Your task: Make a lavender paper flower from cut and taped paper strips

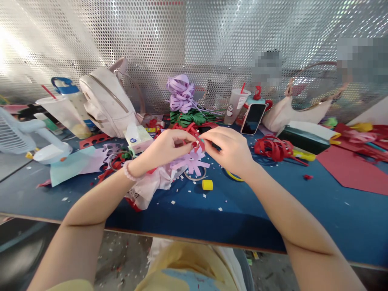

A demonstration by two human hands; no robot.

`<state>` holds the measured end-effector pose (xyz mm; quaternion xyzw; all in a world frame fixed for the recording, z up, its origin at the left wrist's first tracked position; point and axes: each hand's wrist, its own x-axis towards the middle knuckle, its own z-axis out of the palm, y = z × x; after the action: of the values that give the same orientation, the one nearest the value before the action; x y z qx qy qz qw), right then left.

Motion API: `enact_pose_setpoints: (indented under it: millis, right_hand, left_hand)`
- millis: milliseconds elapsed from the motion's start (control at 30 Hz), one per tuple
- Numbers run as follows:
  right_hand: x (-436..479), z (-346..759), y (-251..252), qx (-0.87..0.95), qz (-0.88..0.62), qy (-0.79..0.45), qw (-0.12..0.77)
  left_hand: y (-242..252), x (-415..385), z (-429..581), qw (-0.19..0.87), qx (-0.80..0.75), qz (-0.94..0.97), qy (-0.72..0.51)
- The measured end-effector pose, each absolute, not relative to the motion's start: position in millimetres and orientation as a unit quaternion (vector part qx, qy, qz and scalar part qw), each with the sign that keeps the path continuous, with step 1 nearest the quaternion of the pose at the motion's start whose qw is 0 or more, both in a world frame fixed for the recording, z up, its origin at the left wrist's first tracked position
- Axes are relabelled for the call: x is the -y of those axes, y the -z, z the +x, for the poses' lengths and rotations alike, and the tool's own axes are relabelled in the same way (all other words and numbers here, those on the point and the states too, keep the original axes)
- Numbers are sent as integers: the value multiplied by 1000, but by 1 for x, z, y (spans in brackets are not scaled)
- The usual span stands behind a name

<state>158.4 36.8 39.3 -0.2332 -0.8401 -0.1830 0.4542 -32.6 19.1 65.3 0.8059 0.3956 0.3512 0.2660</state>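
The left hand [170, 146] pinches a small red piece [194, 144] between thumb and fingertips, near a purple paper flower [191, 162]. The right hand [229, 147] curls, fingertips just beside that piece; what it grips, I cannot tell. A yellow cylinder [207, 185] lies on the blue bench [188, 220], nearer the person.

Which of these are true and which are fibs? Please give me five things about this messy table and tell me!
1. A bracelet is on the left wrist. True.
2. The hands are far apart. False: the left hand and right hand are close together.
3. The purple curls are above the green ones. True.
4. The phone lies flat. False: the phone stands up.
5. The fan is at the picture's right edge. False: the fan is at the left edge.
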Motion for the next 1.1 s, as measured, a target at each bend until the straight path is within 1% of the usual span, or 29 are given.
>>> enact_pose_setpoints:
  millis: [67,133,300,367,433,600,700,867,1100]
  right_hand:
    - [-38,160,-40,839,-258,181,444]
    - [-40,163,-40,843,-295,182,412]
    - [-52,168,-37,829,-438,224,266]
    - [-57,169,-35,822,-467,225,235]
    - [-60,170,-34,842,-442,194,243]
    - [-48,170,-44,879,-312,-8,361]
    - [-36,169,-53,867,-280,-93,401]
    - [-29,166,-57,858,-280,-136,410]
    - [-29,164,-55,858,-282,-144,404]
  left_hand:
    - [-66,-18,-32,259,-397,808,-351]
    - [-67,-18,-32,248,-395,813,-348]
    - [-66,-18,-33,235,-393,818,-349]
    - [-65,-18,-34,233,-392,818,-351]
    - [-65,-18,-34,230,-389,821,-348]
    - [-64,-19,-35,210,-386,832,-339]
    - [-65,-18,-35,196,-388,833,-341]
    - [-67,-17,-34,163,-388,849,-320]
    - [-66,-17,-34,113,-347,875,-317]
